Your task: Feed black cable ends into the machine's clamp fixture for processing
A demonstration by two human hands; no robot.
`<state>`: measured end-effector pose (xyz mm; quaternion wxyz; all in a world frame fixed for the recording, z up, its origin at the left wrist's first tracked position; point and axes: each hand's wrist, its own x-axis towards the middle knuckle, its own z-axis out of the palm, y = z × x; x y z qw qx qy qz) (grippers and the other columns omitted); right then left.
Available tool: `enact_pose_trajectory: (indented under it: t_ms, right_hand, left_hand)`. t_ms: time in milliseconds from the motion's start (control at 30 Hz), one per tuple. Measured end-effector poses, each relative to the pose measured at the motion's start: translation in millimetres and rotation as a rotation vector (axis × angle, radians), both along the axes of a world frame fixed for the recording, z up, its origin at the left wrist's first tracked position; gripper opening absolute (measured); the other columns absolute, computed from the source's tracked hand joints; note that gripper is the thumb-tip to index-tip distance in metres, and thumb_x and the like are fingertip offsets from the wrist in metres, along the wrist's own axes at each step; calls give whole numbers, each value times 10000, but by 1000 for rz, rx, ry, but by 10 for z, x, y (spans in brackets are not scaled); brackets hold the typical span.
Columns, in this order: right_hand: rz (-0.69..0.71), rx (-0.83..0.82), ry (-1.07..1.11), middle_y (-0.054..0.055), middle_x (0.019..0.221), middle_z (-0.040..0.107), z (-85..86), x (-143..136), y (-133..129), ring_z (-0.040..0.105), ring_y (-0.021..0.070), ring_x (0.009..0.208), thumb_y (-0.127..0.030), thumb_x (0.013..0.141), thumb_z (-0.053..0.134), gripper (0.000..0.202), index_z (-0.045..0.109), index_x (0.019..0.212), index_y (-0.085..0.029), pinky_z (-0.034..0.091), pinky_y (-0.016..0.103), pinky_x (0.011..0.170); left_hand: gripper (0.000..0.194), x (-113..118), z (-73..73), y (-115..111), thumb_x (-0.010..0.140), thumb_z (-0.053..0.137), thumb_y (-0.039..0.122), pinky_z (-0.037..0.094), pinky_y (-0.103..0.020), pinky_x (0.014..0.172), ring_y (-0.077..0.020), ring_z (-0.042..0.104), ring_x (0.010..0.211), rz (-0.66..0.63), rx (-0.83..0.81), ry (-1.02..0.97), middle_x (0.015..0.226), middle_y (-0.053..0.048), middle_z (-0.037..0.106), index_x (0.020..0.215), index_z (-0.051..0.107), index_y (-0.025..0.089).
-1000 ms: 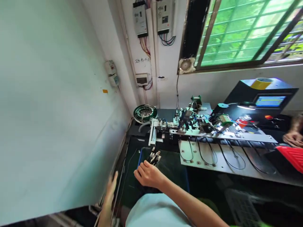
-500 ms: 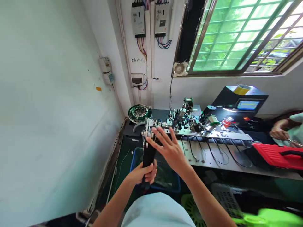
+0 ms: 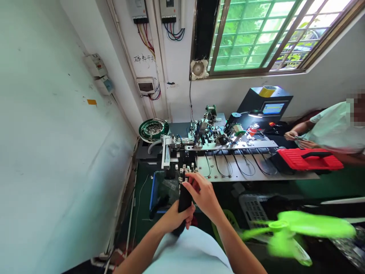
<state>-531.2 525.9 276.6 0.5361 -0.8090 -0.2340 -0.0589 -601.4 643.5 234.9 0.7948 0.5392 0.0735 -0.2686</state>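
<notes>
My left hand [image 3: 175,217] grips the lower end of an upright bundle of black cables [image 3: 184,196] with white and metal plugs at the top. My right hand [image 3: 203,195] touches the bundle's upper part from the right, with its fingers curled at the plug ends [image 3: 186,170]. Both hands hover in front of the assembly machine [image 3: 211,142], above a blue bin [image 3: 155,190].
A green bowl feeder [image 3: 154,129] stands at the machine's left, a black control box with a screen [image 3: 269,104] at its right. A red case [image 3: 309,160] lies on the bench. A co-worker's hands [image 3: 296,139] work at far right. A green fan [image 3: 296,228] spins near my right.
The view has pulled back and turned right. My right hand dropped from spread above the plugs to touching them. My left hand keeps its grip on the bundle.
</notes>
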Motion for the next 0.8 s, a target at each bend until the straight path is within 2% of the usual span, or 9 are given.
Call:
enact_pose_trajectory:
  t_ms: [133,233,300,367,500,567,667,733,800]
  right_hand:
    - [24,132,182,-25,613,543,-4,127,-72,493,113,506,-426,844,638,260,597,756,-185,409,224,462]
    - [-39,312,314,-48,544,515,-5,276,-146,453,95,430,-464,799,676,289,623,803,-179,360,204,392]
    - [-62,338,325,-51,539,506,4,367,-170,444,94,419,-457,804,669,290,640,859,-174,360,203,385]
    - [-69,269,257,-21,632,558,19,405,-160,490,107,467,-447,823,649,284,638,911,-177,395,215,412]
    - [-295,62,-142,55,877,591,52,248,-100,570,165,710,-348,895,589,158,607,906,-192,477,281,601]
    - [-183,-29,-218,36,799,576,58,100,-76,558,165,712,-281,936,536,144,588,833,-196,464,279,638]
    - [102,-181,-108,16,754,567,36,-86,-41,537,146,630,-288,955,515,158,593,856,-193,433,251,581]
    - [88,-285,-86,29,783,568,6,-155,-11,530,155,623,-328,950,517,179,590,876,-183,418,261,570]
    - [12,-367,-117,35,764,555,-23,-185,16,520,174,639,-339,949,499,229,557,792,-183,400,275,580]
  left_hand:
    - [507,22,13,-12,685,708,615,330,-201,431,-57,378,393,-16,78,-52,483,92,418,772,471,175]
    - [539,25,-12,31,675,703,637,315,-196,429,-50,350,407,-9,45,-34,498,95,418,826,476,173]
    - [554,30,-21,51,663,703,652,303,-191,415,-45,328,407,7,23,-2,501,98,405,820,475,171]
    - [545,43,-12,53,666,700,650,278,-185,401,-41,322,405,23,21,13,512,89,418,789,472,170]
    - [490,78,5,4,721,664,615,253,-180,405,-36,342,410,55,28,-16,547,60,470,730,458,170]
    - [480,90,-32,-46,711,671,597,258,-180,412,-38,333,415,105,32,-4,522,71,441,702,447,174]
    - [407,103,-155,-142,695,683,518,290,-199,420,-60,346,412,238,116,-17,469,84,411,684,455,181]
    - [302,118,-244,-203,693,691,397,345,-226,455,-91,406,454,328,192,-63,476,65,452,684,481,181]
    - [207,142,-310,-241,680,692,273,414,-253,549,-131,495,587,409,236,-110,575,19,544,692,509,175]
